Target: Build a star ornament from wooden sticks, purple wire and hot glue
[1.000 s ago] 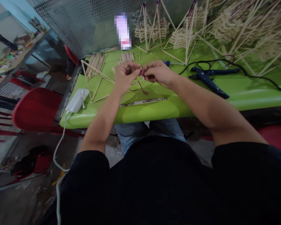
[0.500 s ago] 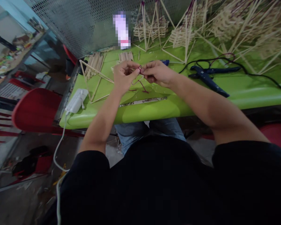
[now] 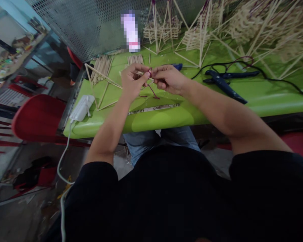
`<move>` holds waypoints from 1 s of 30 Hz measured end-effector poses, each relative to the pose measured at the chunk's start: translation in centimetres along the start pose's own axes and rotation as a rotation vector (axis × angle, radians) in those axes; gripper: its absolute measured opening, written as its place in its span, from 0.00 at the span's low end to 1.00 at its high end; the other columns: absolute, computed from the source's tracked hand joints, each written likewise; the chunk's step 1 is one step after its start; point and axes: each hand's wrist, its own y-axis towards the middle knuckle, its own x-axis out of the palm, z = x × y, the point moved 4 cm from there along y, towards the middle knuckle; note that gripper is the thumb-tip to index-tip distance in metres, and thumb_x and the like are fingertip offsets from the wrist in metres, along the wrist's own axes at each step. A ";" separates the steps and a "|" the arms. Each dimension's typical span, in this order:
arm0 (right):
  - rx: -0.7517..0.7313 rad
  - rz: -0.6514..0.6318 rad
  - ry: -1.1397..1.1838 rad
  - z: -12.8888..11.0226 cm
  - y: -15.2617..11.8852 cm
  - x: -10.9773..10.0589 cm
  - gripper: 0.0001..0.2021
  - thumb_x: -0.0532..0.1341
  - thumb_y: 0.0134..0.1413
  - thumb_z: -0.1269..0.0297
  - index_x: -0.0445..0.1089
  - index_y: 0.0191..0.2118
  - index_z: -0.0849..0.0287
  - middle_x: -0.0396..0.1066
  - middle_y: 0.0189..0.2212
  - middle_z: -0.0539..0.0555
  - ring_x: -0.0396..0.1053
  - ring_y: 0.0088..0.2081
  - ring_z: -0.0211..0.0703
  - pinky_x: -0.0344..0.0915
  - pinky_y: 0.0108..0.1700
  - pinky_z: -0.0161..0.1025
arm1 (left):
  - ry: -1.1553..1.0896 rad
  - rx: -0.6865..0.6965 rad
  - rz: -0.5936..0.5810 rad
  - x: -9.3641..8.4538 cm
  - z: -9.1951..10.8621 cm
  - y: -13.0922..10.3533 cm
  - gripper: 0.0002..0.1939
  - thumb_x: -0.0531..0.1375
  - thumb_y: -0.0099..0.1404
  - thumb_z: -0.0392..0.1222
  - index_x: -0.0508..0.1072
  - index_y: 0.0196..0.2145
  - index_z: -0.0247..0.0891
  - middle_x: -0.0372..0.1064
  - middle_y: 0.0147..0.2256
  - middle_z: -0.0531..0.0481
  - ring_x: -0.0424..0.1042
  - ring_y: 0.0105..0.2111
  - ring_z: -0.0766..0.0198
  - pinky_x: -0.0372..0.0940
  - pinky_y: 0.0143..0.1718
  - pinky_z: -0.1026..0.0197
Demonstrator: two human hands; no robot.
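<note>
My left hand (image 3: pixel 133 80) and my right hand (image 3: pixel 168 79) meet above the green table, fingertips almost touching. Both pinch a dark red string (image 3: pixel 153 92), which loops up between the fingers and trails down below them. Whether a thin stick is also in the fingers is hidden. Left of my left hand, a frame of thin wooden sticks (image 3: pixel 106 79) stands on the table, partly behind my forearm. A flat speckled strip (image 3: pixel 154 108) lies nearer the table's front edge.
Bundles of short sticks (image 3: pixel 102 69) lie at the back left. A white adapter (image 3: pixel 82 108) with a cable sits at the left edge. Dark blue pliers (image 3: pixel 224 85) and a black cord (image 3: pixel 272 80) lie right. Several stick structures (image 3: pixel 195 38) crowd the back right. A red chair (image 3: pixel 39 117) stands left.
My left hand has shifted very slightly left and up. Both hands keep their pinch, and the string loop between the fingertips looks smaller.
</note>
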 end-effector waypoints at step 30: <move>0.037 -0.206 0.180 1.5 0.6 -0.7 0.17 0.85 0.62 0.66 0.75 0.34 0.56 0.66 0.23 0.41 0.43 0.22 0.30 0.50 0.23 0.30 | -0.138 0.053 0.034 0.0 -0.7 0.8 0.27 0.89 0.62 0.67 0.87 0.41 0.48 0.89 0.39 0.51 0.87 0.40 0.57 0.77 0.44 0.49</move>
